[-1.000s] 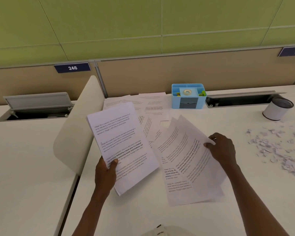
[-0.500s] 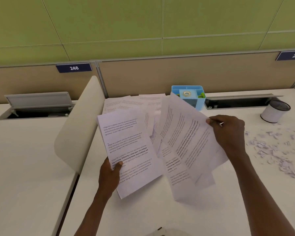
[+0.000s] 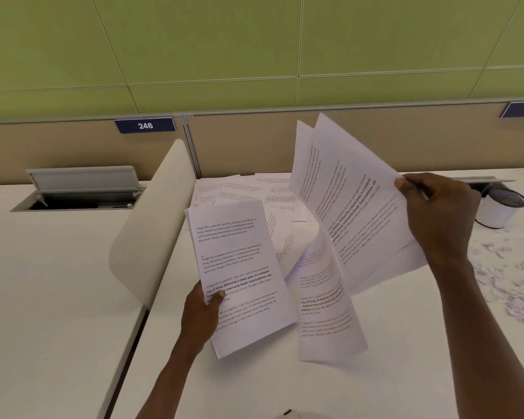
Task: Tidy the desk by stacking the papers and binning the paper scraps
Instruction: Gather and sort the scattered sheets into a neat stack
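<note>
My left hand (image 3: 201,314) grips a printed sheet (image 3: 239,267) by its lower left edge, thumb on top, holding it just above the desk. My right hand (image 3: 439,219) pinches the right edge of several printed sheets (image 3: 354,207), lifted high and fanned, with one sheet (image 3: 327,316) hanging down toward the desk. More loose printed papers (image 3: 239,189) lie flat on the desk behind. Paper scraps (image 3: 505,267) are scattered on the desk at the right.
A white cylindrical bin (image 3: 499,210) stands at the right, behind my right hand. A curved beige divider (image 3: 152,225) separates this desk from the left desk. An open grey cable hatch (image 3: 82,186) sits on the left desk. A partition wall runs behind.
My right hand has raised its sheets higher and further right, tilting them upright; they now hide the blue organiser. My left hand keeps its sheet, shifted slightly right.
</note>
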The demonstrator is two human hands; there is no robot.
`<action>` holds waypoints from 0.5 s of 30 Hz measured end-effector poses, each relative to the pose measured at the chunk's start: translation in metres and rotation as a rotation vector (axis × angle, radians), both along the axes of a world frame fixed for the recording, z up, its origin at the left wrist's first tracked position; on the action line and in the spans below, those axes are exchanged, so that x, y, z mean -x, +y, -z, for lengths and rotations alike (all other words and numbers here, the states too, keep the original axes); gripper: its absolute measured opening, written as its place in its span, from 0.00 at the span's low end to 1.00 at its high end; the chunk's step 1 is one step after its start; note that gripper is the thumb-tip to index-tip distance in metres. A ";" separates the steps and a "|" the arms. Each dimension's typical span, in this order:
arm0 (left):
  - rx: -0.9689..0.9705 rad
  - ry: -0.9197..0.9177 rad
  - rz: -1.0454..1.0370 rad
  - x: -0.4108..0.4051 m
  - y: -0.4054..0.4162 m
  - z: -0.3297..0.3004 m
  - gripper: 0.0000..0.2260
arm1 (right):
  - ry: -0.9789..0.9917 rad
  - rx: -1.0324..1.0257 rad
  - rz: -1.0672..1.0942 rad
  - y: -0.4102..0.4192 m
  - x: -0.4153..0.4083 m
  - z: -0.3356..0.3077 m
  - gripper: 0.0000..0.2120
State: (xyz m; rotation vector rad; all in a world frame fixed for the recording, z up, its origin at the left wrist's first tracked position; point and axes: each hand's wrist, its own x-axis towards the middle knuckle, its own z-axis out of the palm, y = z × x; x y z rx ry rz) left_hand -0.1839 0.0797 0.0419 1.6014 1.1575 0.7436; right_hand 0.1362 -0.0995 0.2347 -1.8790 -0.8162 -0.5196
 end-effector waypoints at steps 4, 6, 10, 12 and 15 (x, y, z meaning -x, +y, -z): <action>0.018 -0.010 0.019 -0.007 0.001 -0.002 0.12 | 0.052 -0.088 -0.016 0.004 0.000 -0.009 0.10; 0.024 -0.008 0.032 -0.012 0.000 -0.003 0.12 | 0.123 -0.133 -0.034 0.007 0.001 -0.009 0.10; 0.051 -0.050 0.066 -0.024 -0.003 -0.007 0.11 | 0.321 -0.208 -0.093 0.016 0.003 0.001 0.09; 0.083 -0.091 0.091 -0.029 -0.004 -0.010 0.11 | 0.412 -0.197 -0.108 0.024 0.005 0.013 0.08; 0.138 -0.176 0.140 -0.036 -0.005 -0.015 0.11 | 0.605 -0.169 -0.126 0.036 0.012 0.042 0.06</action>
